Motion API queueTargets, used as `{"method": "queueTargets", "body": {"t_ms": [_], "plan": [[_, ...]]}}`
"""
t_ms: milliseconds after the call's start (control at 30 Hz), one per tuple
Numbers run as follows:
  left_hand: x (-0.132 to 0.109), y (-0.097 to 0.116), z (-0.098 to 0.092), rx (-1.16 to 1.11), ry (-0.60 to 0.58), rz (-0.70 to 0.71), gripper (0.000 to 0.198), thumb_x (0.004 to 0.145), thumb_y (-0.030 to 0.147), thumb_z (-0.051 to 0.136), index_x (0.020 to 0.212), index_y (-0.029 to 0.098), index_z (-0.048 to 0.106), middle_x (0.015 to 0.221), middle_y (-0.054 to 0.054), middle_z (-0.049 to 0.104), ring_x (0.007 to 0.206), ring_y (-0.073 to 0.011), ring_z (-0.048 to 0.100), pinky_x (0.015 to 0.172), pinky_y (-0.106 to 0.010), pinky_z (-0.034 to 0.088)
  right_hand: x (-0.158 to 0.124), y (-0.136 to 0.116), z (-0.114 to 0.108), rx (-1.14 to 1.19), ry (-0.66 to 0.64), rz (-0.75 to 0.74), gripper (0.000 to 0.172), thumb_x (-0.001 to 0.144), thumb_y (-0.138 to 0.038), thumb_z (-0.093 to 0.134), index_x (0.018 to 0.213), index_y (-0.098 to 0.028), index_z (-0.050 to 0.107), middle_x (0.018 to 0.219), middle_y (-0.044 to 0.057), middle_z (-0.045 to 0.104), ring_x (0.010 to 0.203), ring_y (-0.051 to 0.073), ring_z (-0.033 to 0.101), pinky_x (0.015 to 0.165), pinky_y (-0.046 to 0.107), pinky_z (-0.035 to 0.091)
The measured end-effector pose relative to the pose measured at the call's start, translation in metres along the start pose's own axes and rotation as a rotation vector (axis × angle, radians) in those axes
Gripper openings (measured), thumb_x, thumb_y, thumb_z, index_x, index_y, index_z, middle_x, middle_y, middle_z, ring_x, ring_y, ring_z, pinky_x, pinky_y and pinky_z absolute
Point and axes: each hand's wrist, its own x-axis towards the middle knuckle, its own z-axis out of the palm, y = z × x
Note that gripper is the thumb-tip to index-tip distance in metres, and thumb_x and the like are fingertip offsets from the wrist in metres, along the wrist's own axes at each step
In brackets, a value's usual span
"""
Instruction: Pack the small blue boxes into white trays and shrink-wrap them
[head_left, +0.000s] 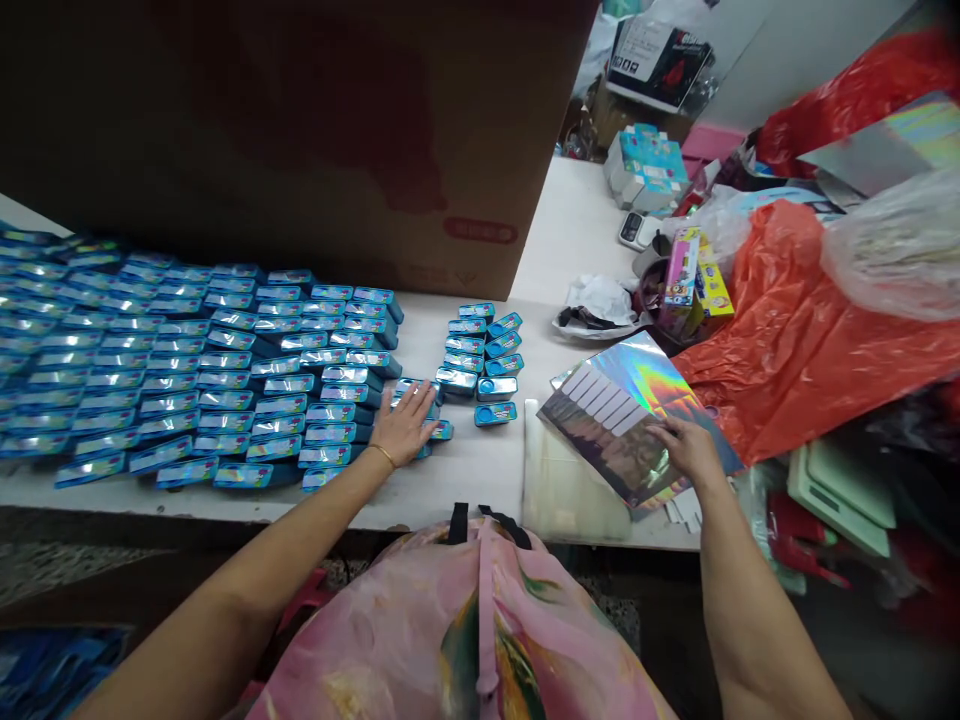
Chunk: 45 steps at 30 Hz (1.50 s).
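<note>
- Head view, twelve at the top: a white table (555,230) runs across the middle, its near edge passing below the centre from eight to four o'clock.
- Nine o'clock: dense, slightly crooked rows of blue tins (221,380) cover the tabletop, the farthest left blurred.
- Centre: a small cluster of blue tins (480,365) stands in two short columns.
- Eight o'clock, close in: the left hand (409,420) lies palm down over a few tins beside the main rows, fingers spread, clasping nothing.
- Toward four o'clock: the right hand (686,448) pinches a shiny rainbow sheet (637,425) by its near side; white strips show on it. The sheet slants over the table, partly above a pale, translucent mat (555,490) at five.
- Eleven o'clock: a big brown carton (285,130) looms in shadow behind the rows.
- One o'clock: a light-blue box (649,170) on the table, with a black-and-white box (660,65) beyond it against the pale wall (795,50).
- Three o'clock: crumpled orange-red plastic (780,270) amid heaped clutter.
- Eight o'clock, far out: speckled floor (37,565) below the table.
</note>
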Motion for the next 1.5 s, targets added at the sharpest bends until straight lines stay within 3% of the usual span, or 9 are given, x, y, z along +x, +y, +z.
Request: {"method": "queueTargets", "body": {"t_ms": [167, 467, 633, 767, 867, 1033, 1200, 1300, 1500], "plan": [[0.02, -0.025, -0.018, 0.039, 0.052, -0.027, 0.056, 0.086, 0.04, 0.026, 0.137, 0.018, 0.022, 0.145, -0.007, 0.017, 0.133, -0.0261, 0.009, 0.104, -0.054, -0.001, -0.011, -0.006, 0.003, 0.059, 0.061, -0.019, 0.045, 0.071, -0.059, 0.047, 0.067, -0.017, 0.065, 0.062, 0.005, 0.063, 0.057, 0.017, 0.053, 0.054, 0.025, 0.036], [0.162, 0.045, -0.002, -0.078, 0.037, -0.08, 0.055, 0.087, 0.04, 0.022, 0.138, 0.02, 0.019, 0.146, -0.002, 0.015, 0.133, -0.0231, 0.009, 0.106, -0.051, 0.006, -0.011, -0.045, 0.021, 0.139, 0.088, 0.013, 0.041, 0.074, -0.055, 0.048, 0.065, -0.017, 0.06, 0.059, 0.001, 0.059, 0.056, 0.014, 0.051, 0.053, 0.023, 0.037], [0.156, 0.015, 0.006, -0.111, 0.065, -0.069, 0.049, 0.088, 0.037, 0.022, 0.136, 0.028, 0.023, 0.143, 0.002, 0.025, 0.132, -0.0227, 0.015, 0.104, -0.054, -0.001, -0.013, -0.052, 0.026, 0.194, 0.075, 0.006, 0.035, 0.075, -0.052, 0.049, 0.069, -0.018, 0.059, 0.062, 0.001, 0.058, 0.061, 0.016, 0.053, 0.057, 0.024, 0.04], [0.141, -0.033, -0.006, -0.076, 0.079, -0.133, 0.049, 0.087, 0.035, 0.023, 0.134, 0.022, 0.031, 0.142, -0.004, 0.028, 0.131, -0.0257, 0.017, 0.103, -0.056, -0.004, -0.015, -0.052, 0.025, 0.222, 0.077, 0.019, 0.034, 0.075, -0.05, 0.05, 0.065, -0.019, 0.057, 0.059, -0.001, 0.054, 0.059, 0.015, 0.05, 0.057, 0.024, 0.039], [0.149, -0.044, -0.018, -0.067, 0.114, -0.129, 0.049, 0.087, 0.034, 0.024, 0.133, 0.019, 0.033, 0.142, -0.007, 0.028, 0.131, -0.0264, 0.016, 0.102, -0.055, -0.006, -0.016, -0.055, 0.019, 0.236, 0.102, 0.011, 0.036, 0.075, -0.051, 0.051, 0.061, -0.018, 0.054, 0.056, -0.002, 0.049, 0.055, 0.013, 0.046, 0.054, 0.023, 0.037], [0.177, 0.03, -0.062, -0.259, 0.224, 0.034, 0.057, 0.087, 0.043, 0.028, 0.135, 0.014, 0.025, 0.144, -0.011, 0.021, 0.132, -0.026, 0.013, 0.104, -0.049, 0.006, -0.021, -0.083, -0.011, 0.229, 0.05, -0.11, 0.036, 0.079, -0.047, 0.048, 0.058, -0.018, 0.05, 0.055, -0.003, 0.046, 0.055, 0.011, 0.043, 0.054, 0.022, 0.034], [0.135, 0.142, -0.12, -0.365, 0.173, 0.621, 0.058, 0.076, 0.053, 0.049, 0.12, 0.017, 0.046, 0.122, -0.012, 0.051, 0.116, -0.0274, 0.04, 0.102, -0.048, 0.011, -0.02, -0.123, -0.043, 0.151, -0.095, -0.296, 0.033, 0.081, -0.041, 0.048, 0.06, -0.017, 0.055, 0.057, -0.002, 0.05, 0.055, 0.011, 0.044, 0.053, 0.021, 0.033], [0.102, 0.18, -0.126, -0.358, 0.08, 0.581, 0.027, 0.082, 0.037, 0.046, 0.095, 0.016, 0.058, 0.091, -0.01, 0.061, 0.093, -0.0234, 0.052, 0.086, -0.04, 0.032, -0.023, -0.143, -0.054, 0.063, -0.123, -0.434, 0.024, 0.082, -0.034, 0.049, 0.07, -0.018, 0.062, 0.062, 0.0, 0.057, 0.058, 0.011, 0.049, 0.056, 0.022, 0.036], [0.077, 0.198, -0.12, -0.563, 0.072, 0.402, 0.023, 0.085, 0.03, 0.041, 0.074, 0.018, 0.056, 0.073, -0.005, 0.06, 0.074, -0.0166, 0.053, 0.068, -0.029, 0.036, -0.052, -0.152, -0.057, -0.215, 0.235, -0.685, 0.033, 0.085, -0.019, 0.045, 0.116, -0.027, 0.054, 0.108, 0.006, 0.06, 0.099, 0.022, 0.052, 0.088, 0.04, 0.039]]}}
